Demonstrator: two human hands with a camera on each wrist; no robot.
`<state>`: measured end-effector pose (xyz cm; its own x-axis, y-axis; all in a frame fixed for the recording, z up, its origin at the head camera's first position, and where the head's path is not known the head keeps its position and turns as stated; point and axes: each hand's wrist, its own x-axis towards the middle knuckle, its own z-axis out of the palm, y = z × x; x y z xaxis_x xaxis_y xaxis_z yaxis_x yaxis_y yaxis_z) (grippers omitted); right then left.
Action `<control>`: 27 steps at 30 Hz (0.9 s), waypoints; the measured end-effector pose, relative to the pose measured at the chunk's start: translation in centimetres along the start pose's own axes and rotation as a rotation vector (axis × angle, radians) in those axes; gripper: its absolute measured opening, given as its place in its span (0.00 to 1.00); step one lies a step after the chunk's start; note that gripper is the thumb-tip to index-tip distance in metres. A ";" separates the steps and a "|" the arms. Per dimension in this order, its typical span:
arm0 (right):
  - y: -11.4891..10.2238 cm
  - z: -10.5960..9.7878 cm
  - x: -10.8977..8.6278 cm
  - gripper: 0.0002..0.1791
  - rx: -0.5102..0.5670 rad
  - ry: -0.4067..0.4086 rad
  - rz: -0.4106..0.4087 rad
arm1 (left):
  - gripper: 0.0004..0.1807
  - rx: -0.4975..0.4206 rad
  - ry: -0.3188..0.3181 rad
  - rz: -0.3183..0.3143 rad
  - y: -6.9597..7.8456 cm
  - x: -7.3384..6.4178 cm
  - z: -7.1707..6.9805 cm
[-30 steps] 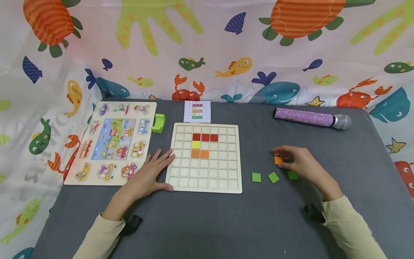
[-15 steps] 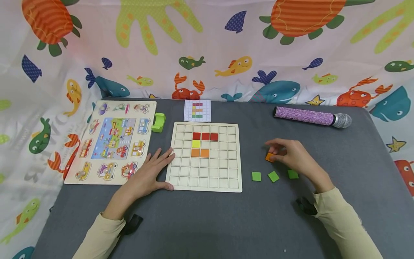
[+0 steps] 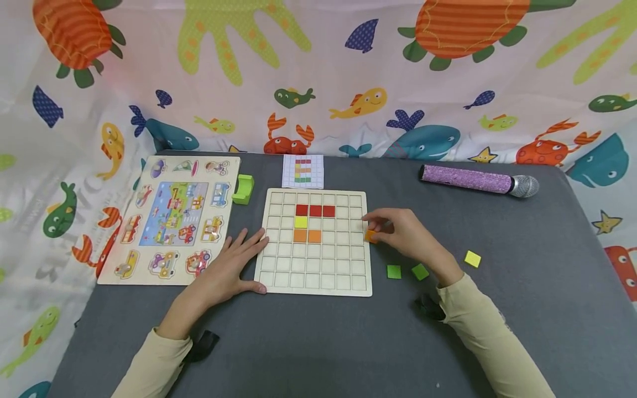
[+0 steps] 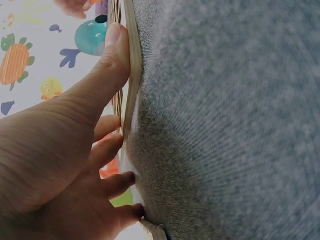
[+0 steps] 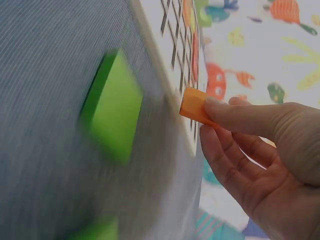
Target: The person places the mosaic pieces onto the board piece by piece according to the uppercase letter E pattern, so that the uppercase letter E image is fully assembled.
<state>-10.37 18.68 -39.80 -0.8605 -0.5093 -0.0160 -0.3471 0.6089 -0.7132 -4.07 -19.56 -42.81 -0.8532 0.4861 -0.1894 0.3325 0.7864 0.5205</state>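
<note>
My right hand [image 3: 405, 237] pinches an orange square tile [image 3: 370, 236] between thumb and fingers, right at the right edge of the wooden grid board [image 3: 328, 266]. In the right wrist view the orange tile [image 5: 192, 104] overlaps the board's rim. My left hand [image 3: 224, 271] rests at the board's left edge, fingers spread and thumb on the lower left corner. Set in the board are a row of red tiles [image 3: 316, 211], one yellow tile [image 3: 301, 222] and two orange tiles [image 3: 307, 236]. Two green tiles [image 3: 393, 271] show on the table below my right hand.
A yellow tile [image 3: 473, 258] lies right of my right wrist. Behind the board is a colored pattern card [image 3: 302, 179]. A vehicle puzzle board [image 3: 149, 271] and a green plastic piece [image 3: 243, 189] lie at left. A purple microphone [image 3: 468, 179] lies at the back right.
My right hand has carried the orange tile leftward to the board's edge. The yellow tile has come into sight, and one green tile is now hidden under my right arm. The left hand stays put.
</note>
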 end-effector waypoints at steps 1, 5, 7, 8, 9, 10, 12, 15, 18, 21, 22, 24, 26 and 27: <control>-0.5 0.3 0.3 0.19 0.001 -0.006 -0.011 | 0.58 0.000 0.001 0.000 0.0 0.0 0.0; -2.2 1.7 1.8 0.18 0.017 -0.035 -0.062 | 0.58 -0.004 0.006 0.003 -0.1 -0.1 0.1; -2.8 2.4 2.5 0.18 0.041 -0.053 -0.079 | 0.58 -0.005 0.008 0.004 -0.1 -0.1 0.1; -3.0 2.8 2.8 0.18 0.050 -0.062 -0.086 | 0.58 -0.005 0.008 0.004 -0.1 -0.1 0.1; -3.1 3.1 3.2 0.18 0.061 -0.071 -0.086 | 0.58 -0.005 0.007 0.004 -0.1 -0.1 0.1; -3.1 3.4 3.5 0.18 0.067 -0.080 -0.093 | 0.58 -0.004 0.007 0.004 -0.1 -0.1 0.1; -3.0 3.9 4.1 0.18 0.077 -0.092 -0.104 | 0.58 -0.002 0.007 0.003 -0.1 -0.1 0.1; -2.7 4.6 4.9 0.17 0.075 -0.099 -0.121 | 0.58 0.000 0.006 0.002 0.0 -0.1 0.1; -2.6 4.9 5.2 0.16 0.066 -0.099 -0.134 | 0.58 -0.002 0.007 0.002 -0.1 -0.1 0.1; -2.6 5.0 5.4 0.16 0.058 -0.098 -0.141 | 0.58 -0.003 0.006 0.002 -0.1 -0.1 0.1; -2.6 5.0 5.4 0.16 0.055 -0.095 -0.140 | 0.58 -0.002 0.006 0.002 -0.1 -0.1 0.1; -2.6 5.0 5.5 0.16 0.051 -0.093 -0.137 | 0.58 -0.002 0.006 0.004 -0.2 -0.1 0.1; -2.5 5.1 5.6 0.16 0.043 -0.099 -0.130 | 0.58 0.000 0.006 0.006 -0.2 -0.1 0.1; -2.6 5.2 5.6 0.15 0.035 -0.105 -0.127 | 0.58 0.001 0.006 0.007 -0.2 -0.1 0.1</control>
<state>-12.41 11.10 -41.69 -0.7662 -0.6425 0.0044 -0.4358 0.5146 -0.7384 -4.05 -19.71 -42.95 -0.8533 0.4891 -0.1807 0.3387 0.7835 0.5209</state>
